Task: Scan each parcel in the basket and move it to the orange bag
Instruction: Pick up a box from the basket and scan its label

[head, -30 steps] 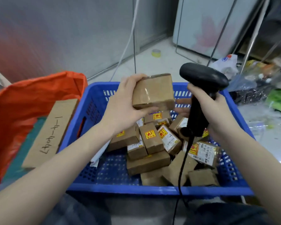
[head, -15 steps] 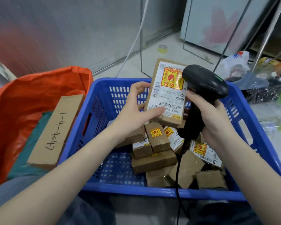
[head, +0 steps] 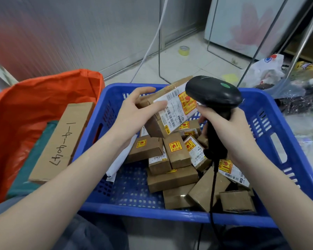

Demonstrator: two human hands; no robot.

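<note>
While left hand (head: 134,112) grips, parcel (head: 167,112) tilted, label up

- Left hand (head: 134,109) grips a parcel (head: 163,112), thumb across its label, forearm reaching in from lower left.
- Right hand (head: 224,127) wraps the scanner (head: 213,94) handle, forearm from lower right.

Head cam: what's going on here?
A person is scanning parcels. The left hand holds a labelled parcel above the blue basket, label up, under the black scanner gripped by the right hand. More parcels lie in the basket; the orange bag sits to the left.
</note>
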